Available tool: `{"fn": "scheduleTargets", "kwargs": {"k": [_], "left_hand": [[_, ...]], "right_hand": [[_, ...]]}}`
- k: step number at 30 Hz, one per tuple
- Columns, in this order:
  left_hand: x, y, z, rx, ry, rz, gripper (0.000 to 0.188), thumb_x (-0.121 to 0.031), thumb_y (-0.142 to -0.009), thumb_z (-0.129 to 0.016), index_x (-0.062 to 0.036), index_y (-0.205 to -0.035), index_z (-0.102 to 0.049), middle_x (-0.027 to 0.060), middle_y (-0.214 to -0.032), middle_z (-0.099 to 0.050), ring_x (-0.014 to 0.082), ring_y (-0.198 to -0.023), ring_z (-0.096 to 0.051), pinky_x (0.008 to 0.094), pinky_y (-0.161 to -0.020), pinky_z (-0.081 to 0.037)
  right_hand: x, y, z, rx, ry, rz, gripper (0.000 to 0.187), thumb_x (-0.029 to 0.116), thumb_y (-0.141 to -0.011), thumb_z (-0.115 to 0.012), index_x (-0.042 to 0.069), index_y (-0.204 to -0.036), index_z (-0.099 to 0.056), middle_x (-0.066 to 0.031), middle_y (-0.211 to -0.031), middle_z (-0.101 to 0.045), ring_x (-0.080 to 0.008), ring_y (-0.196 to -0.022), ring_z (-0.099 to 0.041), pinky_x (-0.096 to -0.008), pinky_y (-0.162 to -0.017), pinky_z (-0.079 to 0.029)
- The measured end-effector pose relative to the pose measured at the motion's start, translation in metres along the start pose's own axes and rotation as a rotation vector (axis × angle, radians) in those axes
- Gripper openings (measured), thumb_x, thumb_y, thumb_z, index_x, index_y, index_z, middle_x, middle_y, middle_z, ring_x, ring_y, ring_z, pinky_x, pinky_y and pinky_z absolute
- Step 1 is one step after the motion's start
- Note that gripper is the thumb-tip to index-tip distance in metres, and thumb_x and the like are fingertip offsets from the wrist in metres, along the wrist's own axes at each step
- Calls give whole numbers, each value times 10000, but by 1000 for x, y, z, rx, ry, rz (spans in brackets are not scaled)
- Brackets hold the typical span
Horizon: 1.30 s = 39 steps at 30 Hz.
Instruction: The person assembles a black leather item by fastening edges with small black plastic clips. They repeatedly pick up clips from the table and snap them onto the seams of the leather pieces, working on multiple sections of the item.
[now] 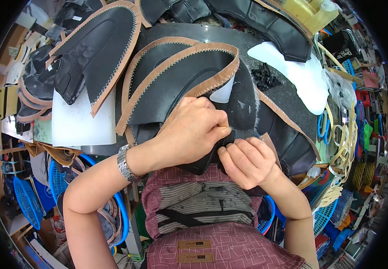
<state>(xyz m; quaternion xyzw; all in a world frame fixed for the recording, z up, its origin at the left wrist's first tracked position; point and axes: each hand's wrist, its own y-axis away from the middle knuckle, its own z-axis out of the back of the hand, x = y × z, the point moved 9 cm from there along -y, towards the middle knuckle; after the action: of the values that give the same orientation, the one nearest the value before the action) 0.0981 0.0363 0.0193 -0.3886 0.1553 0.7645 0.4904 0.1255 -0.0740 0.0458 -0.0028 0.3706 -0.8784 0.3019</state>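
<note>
A black leather shoe upper (176, 92) with a tan, zigzag-stitched edge lies in front of me, its far end curled up over a small white piece (223, 92). My left hand (189, 130), a metal watch on its wrist, is closed on the upper's near part. Close beside it, my right hand (250, 162) is closed too, fingers curled in around the dark leather edge near my body. What lies between the fingertips of both hands is hidden. Another black upper (288, 139) with a tan edge lies just right of my hands.
More black uppers (100, 58) lie at the far left and along the back. A white sheet (84, 120), a white curved piece (292, 74) and black scraps (265, 77) lie on the dark table. Blue-handled scissors (323, 125) are at right, blue baskets (27, 201) below the table.
</note>
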Motion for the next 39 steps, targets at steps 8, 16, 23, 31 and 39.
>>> {"fn": "scheduleTargets", "kwargs": {"k": [8,16,23,31,39], "left_hand": [[-10,-13,24,-240,-121,-151,95,-107,-723,-678,-65,-733,-593,41,-669,-534,219,-750,-530,351,-797,-359],[7,-12,11,-153,-136,-78,100,-145,-759,-667,-70,-741,-603,18,-661,-533,190,-754,-520,355,-822,-355],[7,-15,19,-167,-57,-26,116,-159,-765,-666,-56,-765,-614,52,-709,-585,205,-743,-540,328,-775,-394],[57,-16,122,-458,-351,163,413,-245,-764,-698,-16,-1086,-577,133,-1092,-588,279,-1065,-522,364,-914,-406],[95,-37,119,-234,-809,398,749,-360,-674,-765,12,-1251,-466,190,-1235,-508,341,-1194,-428,388,-1004,-357]], "right_hand": [[16,-6,6,97,-248,-166,182,163,-707,-683,26,-806,-617,-68,-813,-578,-191,-715,-550,-327,-657,-435],[-63,41,36,140,-289,-861,526,199,-738,-738,14,-1167,-498,-123,-1008,-554,-230,-873,-570,-332,-794,-445],[-82,70,44,485,-688,-1279,212,159,-818,-646,-16,-920,-584,-56,-684,-531,-101,-662,-478,-258,-619,-416],[-160,73,-16,719,-469,-911,233,224,-821,-604,-2,-826,-548,-176,-751,-566,-344,-791,-580,-425,-693,-442],[-148,87,-18,504,-268,-925,201,212,-872,-542,34,-963,-523,-155,-914,-560,-332,-887,-580,-438,-758,-472]]}}
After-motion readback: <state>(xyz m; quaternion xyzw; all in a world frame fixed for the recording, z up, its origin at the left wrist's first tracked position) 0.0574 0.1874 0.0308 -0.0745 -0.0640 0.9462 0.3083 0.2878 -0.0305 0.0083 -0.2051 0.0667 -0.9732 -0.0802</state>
